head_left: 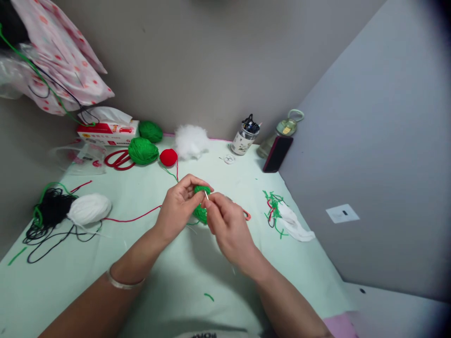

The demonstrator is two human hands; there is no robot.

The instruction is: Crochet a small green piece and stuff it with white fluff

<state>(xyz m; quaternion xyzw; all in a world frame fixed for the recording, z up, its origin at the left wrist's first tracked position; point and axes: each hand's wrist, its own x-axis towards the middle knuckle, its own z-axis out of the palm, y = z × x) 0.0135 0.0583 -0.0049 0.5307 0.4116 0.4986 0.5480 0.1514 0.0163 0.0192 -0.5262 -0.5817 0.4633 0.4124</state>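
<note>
My left hand (179, 204) is closed around a small green crocheted piece (201, 211) held above the pale green table (183, 281). My right hand (227, 225) pinches a thin metal hook or needle (206, 195) whose tip pokes into the top of the green piece. A green strand runs from the piece back toward the yarn balls. A red strand (134, 218) lies on the table to the left of my left hand.
At the back stand two green yarn balls (143, 150), a red ball (168, 157), white stuffing (190, 141), red scissors (118, 160), a tissue box (107, 132), a jar (244, 136), a bottle (282, 134) and a phone (277, 154). White yarn (89, 209) and black cord (52, 211) lie left; yarn scraps (275, 211) right.
</note>
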